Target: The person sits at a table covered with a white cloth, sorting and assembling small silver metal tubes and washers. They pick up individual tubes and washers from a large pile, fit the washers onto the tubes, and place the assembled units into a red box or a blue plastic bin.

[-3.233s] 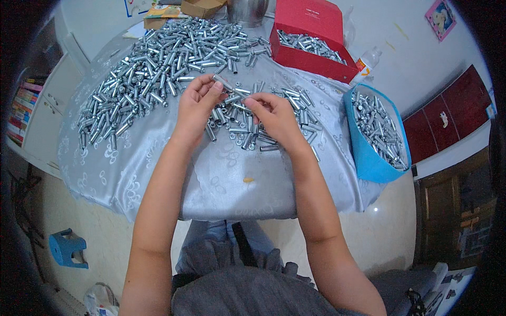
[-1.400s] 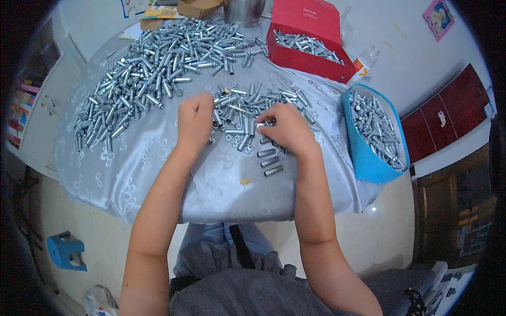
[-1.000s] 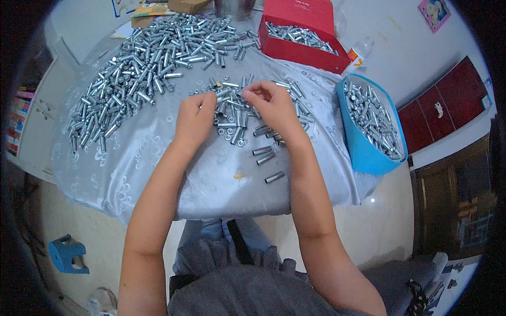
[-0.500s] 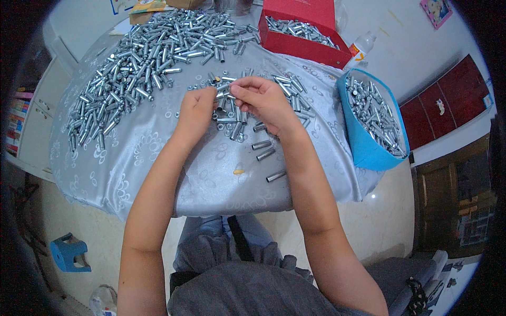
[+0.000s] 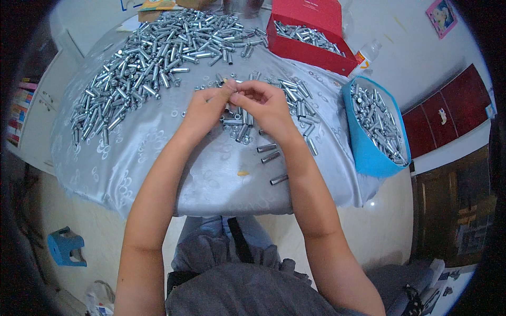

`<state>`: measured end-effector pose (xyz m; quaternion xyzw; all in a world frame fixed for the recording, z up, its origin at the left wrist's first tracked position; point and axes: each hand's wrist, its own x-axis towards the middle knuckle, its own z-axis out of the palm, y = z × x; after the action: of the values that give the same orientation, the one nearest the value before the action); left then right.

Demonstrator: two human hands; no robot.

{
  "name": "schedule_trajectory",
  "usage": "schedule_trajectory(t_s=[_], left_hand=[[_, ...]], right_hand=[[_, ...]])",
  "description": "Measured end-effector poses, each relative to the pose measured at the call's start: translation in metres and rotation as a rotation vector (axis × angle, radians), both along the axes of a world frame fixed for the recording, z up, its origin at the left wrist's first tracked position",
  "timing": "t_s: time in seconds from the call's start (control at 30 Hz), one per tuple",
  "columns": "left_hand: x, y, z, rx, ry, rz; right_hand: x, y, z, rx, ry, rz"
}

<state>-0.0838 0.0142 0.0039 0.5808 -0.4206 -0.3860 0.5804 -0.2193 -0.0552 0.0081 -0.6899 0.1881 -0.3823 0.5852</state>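
Note:
My left hand (image 5: pixel 205 109) and my right hand (image 5: pixel 268 109) meet fingertip to fingertip over the middle of the table. Both are closed in a pinch, and the fingers hide whatever small piece is between them. Beneath and around them lies a loose group of metal sleeves (image 5: pixel 243 132), with small nuts among them. Three more sleeves (image 5: pixel 270 157) lie apart beside my right wrist. Right of my right hand are further shiny metal pieces (image 5: pixel 299 92). A small yellowish scrap (image 5: pixel 243 173) rests on the cloth between my forearms.
A big heap of metal bolts (image 5: pixel 153 58) covers the table's far left. A red box (image 5: pixel 311 59) and a blue fabric bin (image 5: pixel 375 158), both with metal pieces, stand right. A plastic bottle (image 5: pixel 367 55) is between them. The silvery tablecloth (image 5: pixel 137 174) drapes over the near edge. A blue stool (image 5: pixel 66 247) stands on the floor.
My hands have come together, the left shifting right until its fingertips meet the right hand's. The whole view has shifted slightly.

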Motion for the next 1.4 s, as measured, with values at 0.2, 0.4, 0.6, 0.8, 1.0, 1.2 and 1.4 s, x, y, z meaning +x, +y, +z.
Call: schedule_trajectory(t_s=[0.2,0.4,0.6,0.8,1.0,1.2,1.4], left_hand=[[0.002,0.007,0.01,0.045,0.018,-0.059],[0.005,0.001,0.005,0.061,0.052,0.068],[0.008,0.003,0.008,0.055,0.026,0.072],[0.005,0.0,0.004,-0.001,-0.028,0.069],[0.006,0.001,0.003,0.035,-0.024,0.041],[0.003,0.004,0.004,0.02,0.065,-0.068],[0.008,0.005,0.005,0.084,0.288,-0.197]], right_hand=[[-0.025,-0.003,0.02,-0.469,0.409,-0.208],[-0.044,-0.009,0.011,-0.402,0.889,-0.221],[-0.043,-0.009,0.016,-0.388,0.949,-0.262],[-0.04,-0.007,0.01,-0.391,0.968,-0.318],[-0.03,-0.007,0.005,-0.52,0.848,-0.331],[-0.017,-0.003,0.01,-0.097,0.294,-0.013],[-0.014,0.001,0.011,-0.009,0.207,0.062]])
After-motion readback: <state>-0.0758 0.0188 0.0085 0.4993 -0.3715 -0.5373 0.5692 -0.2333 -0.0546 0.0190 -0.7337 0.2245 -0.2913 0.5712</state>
